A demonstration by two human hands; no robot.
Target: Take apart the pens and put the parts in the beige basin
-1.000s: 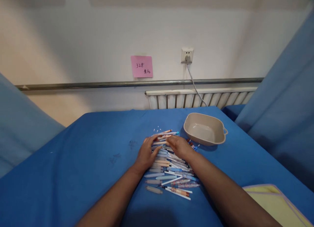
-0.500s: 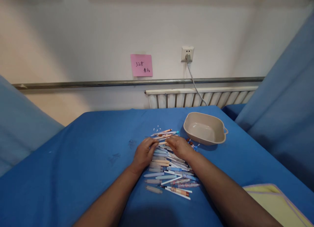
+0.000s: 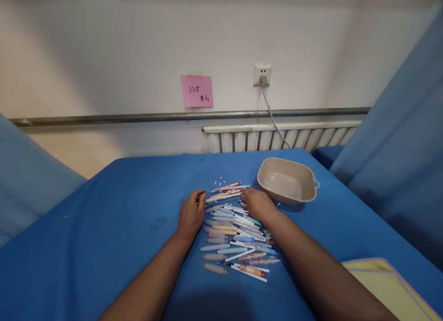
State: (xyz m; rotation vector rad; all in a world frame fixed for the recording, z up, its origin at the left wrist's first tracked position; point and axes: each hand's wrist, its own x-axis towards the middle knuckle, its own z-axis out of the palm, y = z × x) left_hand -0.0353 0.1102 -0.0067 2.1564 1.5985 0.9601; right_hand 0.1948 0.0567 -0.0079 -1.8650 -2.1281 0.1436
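Observation:
My left hand (image 3: 192, 215) is at the left edge of the pen parts, thumb and forefinger curved with a small gap between them. Close to its fingertips is the left end of a peach-and-white pen piece (image 3: 221, 198); contact is unclear. Across the pile, my right hand (image 3: 259, 204) has its fingers bent together by the white end of that piece, and anything between them is hidden. Below both hands lie pale blue and grey pen barrels (image 3: 221, 215) and white refills (image 3: 246, 223), laid roughly crosswise. Several orange-tipped pens (image 3: 226, 187) lie just beyond.
A beige plastic basin (image 3: 287, 180) with a side handle stands at the back right. Tiny white bits (image 3: 219, 180) lie behind the pens. A folded yellow cloth (image 3: 370, 284) is at the lower right of the blue-covered table (image 3: 121, 210). Blue curtains (image 3: 398, 122) hang on both sides.
My hands have drawn apart, the left one moving left and the right one slightly right. The peach piece that was between them now shows with a white length stretching between the hands.

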